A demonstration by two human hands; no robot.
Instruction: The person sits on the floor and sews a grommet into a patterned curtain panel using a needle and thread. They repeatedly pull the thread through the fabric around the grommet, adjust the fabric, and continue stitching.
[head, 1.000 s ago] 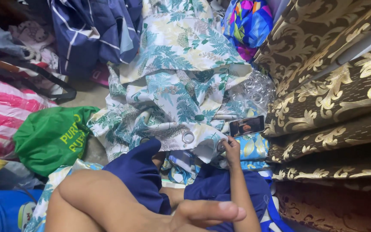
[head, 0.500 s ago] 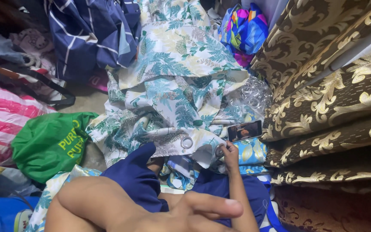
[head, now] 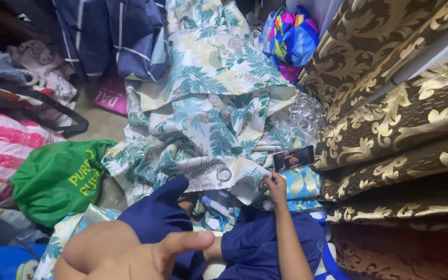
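Note:
My right hand (head: 276, 187) reaches forward and pinches the lower edge of a white curtain with a teal leaf print (head: 208, 124), next to a metal eyelet ring (head: 224, 173). A dark phone (head: 293, 158) lies just beyond that hand on blue-and-yellow cloth. My left hand (head: 141, 251) hovers close to the camera at the bottom, blurred, one finger stretched to the right and nothing in it. Under both hands are my legs in dark blue shorts (head: 265, 243).
Brown-and-gold patterned fabric (head: 390, 114) is stacked high on the right. A green bag (head: 58, 179) and a pink striped bag (head: 6, 150) sit at the left. Navy checked cloth (head: 115, 36) and a multicoloured bundle (head: 291, 39) lie at the back, with crumpled clear plastic (head: 307, 111) beside the curtain.
My left hand has drifted a little up and to the left near the camera. The right hand stays at the curtain's edge by the eyelet.

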